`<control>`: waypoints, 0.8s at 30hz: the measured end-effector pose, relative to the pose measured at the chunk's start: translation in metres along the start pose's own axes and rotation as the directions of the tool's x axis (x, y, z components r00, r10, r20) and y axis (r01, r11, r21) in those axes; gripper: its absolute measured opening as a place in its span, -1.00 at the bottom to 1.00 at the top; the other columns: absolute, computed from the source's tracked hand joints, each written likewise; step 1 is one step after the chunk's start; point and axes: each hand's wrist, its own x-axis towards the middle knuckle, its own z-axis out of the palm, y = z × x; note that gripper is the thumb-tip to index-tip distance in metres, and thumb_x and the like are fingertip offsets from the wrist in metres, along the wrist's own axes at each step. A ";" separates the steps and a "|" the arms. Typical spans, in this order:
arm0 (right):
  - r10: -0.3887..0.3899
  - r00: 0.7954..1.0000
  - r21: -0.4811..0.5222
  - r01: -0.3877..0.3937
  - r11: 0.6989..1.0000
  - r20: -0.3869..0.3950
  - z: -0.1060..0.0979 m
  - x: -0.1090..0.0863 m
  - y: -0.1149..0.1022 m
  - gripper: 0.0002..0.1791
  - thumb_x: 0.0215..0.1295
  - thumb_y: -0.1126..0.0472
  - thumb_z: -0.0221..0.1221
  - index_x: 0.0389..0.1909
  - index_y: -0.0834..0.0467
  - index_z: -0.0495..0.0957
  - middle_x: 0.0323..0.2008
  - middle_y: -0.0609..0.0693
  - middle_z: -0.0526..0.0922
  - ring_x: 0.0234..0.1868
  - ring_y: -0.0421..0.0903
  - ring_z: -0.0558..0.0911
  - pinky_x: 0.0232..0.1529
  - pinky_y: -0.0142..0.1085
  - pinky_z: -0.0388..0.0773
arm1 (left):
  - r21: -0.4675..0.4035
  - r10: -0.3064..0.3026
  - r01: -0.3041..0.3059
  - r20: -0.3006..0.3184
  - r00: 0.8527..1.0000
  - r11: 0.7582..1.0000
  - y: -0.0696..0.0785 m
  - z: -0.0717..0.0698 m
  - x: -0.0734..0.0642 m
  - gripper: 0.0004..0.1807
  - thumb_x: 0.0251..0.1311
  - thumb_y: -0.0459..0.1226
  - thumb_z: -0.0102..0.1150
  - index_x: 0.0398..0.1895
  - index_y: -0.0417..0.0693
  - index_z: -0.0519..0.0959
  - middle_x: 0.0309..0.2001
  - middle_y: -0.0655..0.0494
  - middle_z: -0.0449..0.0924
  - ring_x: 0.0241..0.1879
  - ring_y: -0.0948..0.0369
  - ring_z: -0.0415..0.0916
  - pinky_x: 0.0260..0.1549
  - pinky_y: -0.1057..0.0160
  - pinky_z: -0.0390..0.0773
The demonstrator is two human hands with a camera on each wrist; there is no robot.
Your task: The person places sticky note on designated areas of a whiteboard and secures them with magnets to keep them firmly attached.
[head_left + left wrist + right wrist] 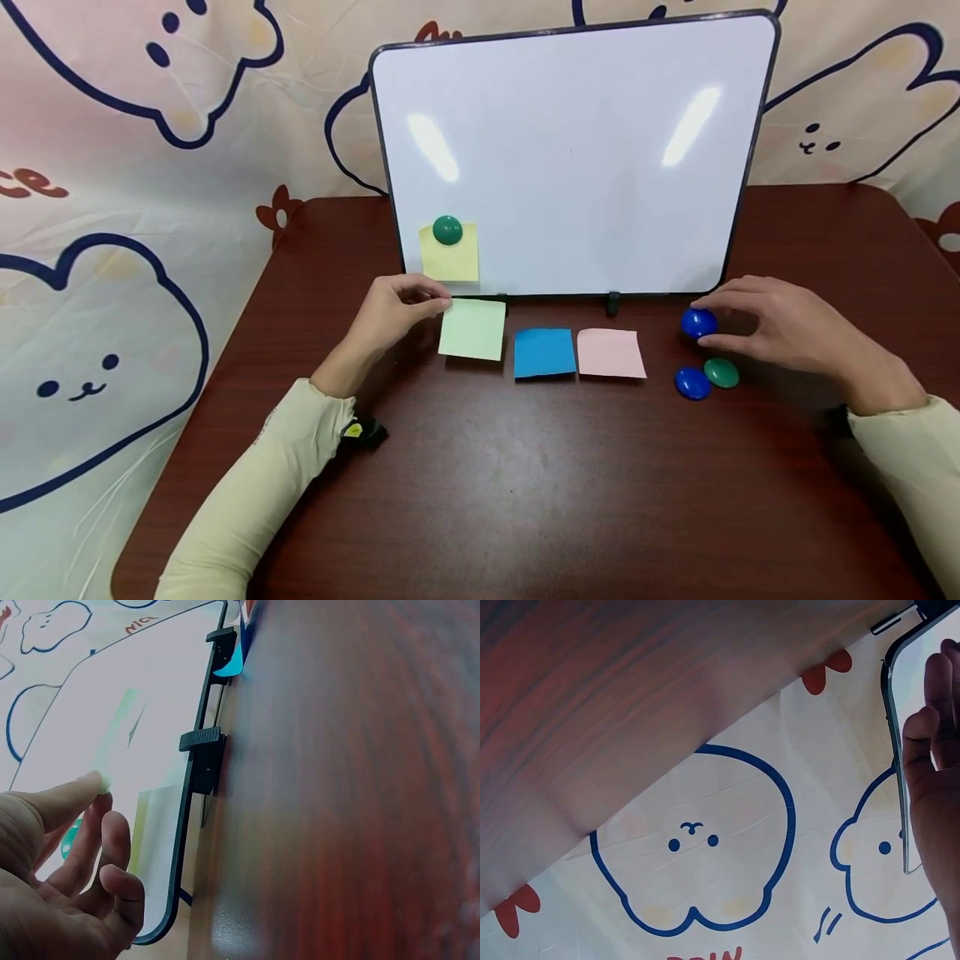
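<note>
My left hand (386, 315) pinches the upper left corner of a light green sticky note (474, 332) between thumb and index finger, just in front of the whiteboard (573, 167). In the left wrist view the note (118, 729) appears nearly edge-on. On the right, my right hand (787, 325) holds a round blue magnet (698, 322) between thumb and fingertips. Below it lie another blue magnet (692, 383) and a green magnet (722, 372). The right wrist view shows only part of my right hand (939, 780), with the magnet out of sight.
A yellow sticky note (452, 262) hangs low on the board's left under a green magnet (447, 230). Blue (544, 353) and pink (611, 353) notes lie on the dark brown table (510, 492). Black feet (612, 302) support the board. A patterned cloth (90, 333) hangs behind.
</note>
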 end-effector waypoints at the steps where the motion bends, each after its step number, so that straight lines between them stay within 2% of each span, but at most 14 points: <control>1: -0.002 1.000 -0.001 0.002 1.000 -0.002 0.000 0.000 0.000 -0.44 -0.16 0.08 0.59 -0.03 -0.03 0.71 -0.14 -0.17 0.70 -0.18 -0.25 0.58 -0.18 -0.21 0.63 | -0.002 0.004 -0.004 -0.006 1.000 1.000 0.000 0.000 0.000 -0.84 0.18 -0.27 0.40 -0.21 -0.14 0.72 -0.36 0.25 0.64 -0.39 0.22 0.47 -0.45 0.35 0.49; 6: -0.005 1.000 -0.008 0.005 1.000 -0.008 -0.001 0.001 -0.001 -0.45 -0.16 0.09 0.59 -0.03 -0.02 0.71 -0.14 -0.17 0.70 -0.18 -0.26 0.58 -0.17 -0.29 0.60 | -0.015 0.007 -0.007 -0.015 1.000 1.000 0.001 -0.001 0.000 -0.82 0.18 -0.26 0.40 -0.21 -0.16 0.72 -0.36 0.28 0.65 -0.38 0.24 0.46 -0.45 0.37 0.46; 15: 0.005 1.000 0.000 -0.005 1.000 -0.005 -0.002 0.001 0.000 -0.44 -0.16 0.08 0.59 -0.02 -0.01 0.71 -0.12 -0.14 0.70 -0.17 -0.22 0.59 -0.17 -0.19 0.64 | -0.018 0.014 -0.014 -0.018 1.000 1.000 0.002 -0.001 0.002 -0.83 0.18 -0.25 0.39 -0.21 -0.14 0.73 -0.36 0.24 0.66 -0.38 0.22 0.47 -0.43 0.31 0.50; 19: -0.006 1.000 -0.009 0.005 1.000 -0.017 -0.003 -0.001 0.002 -0.42 -0.19 0.09 0.60 -0.03 -0.02 0.71 -0.14 -0.15 0.70 -0.19 -0.22 0.59 -0.17 -0.39 0.58 | -0.014 0.019 -0.020 -0.029 0.999 1.000 0.006 0.002 0.005 -0.83 0.18 -0.24 0.40 -0.22 -0.12 0.73 -0.34 0.22 0.66 -0.36 0.21 0.46 -0.42 0.34 0.50; 22: -0.010 1.000 -0.008 0.009 1.000 -0.018 -0.003 -0.001 0.002 -0.42 -0.20 0.10 0.60 -0.03 -0.01 0.71 -0.14 -0.15 0.71 -0.18 -0.23 0.59 -0.16 -0.41 0.56 | -0.011 0.027 -0.028 -0.039 0.999 1.000 0.007 0.002 0.007 -0.84 0.17 -0.26 0.40 -0.23 -0.14 0.73 -0.36 0.26 0.66 -0.36 0.22 0.48 -0.43 0.38 0.49; 24: -0.003 1.000 -0.003 0.003 1.000 -0.014 -0.002 -0.001 0.002 -0.43 -0.19 0.10 0.60 -0.02 0.00 0.71 -0.13 -0.13 0.71 -0.16 -0.21 0.60 -0.16 -0.32 0.59 | -0.003 0.032 -0.033 -0.046 0.998 0.999 0.008 0.001 0.007 -0.84 0.17 -0.25 0.40 -0.24 -0.14 0.73 -0.37 0.28 0.66 -0.36 0.22 0.50 -0.43 0.38 0.50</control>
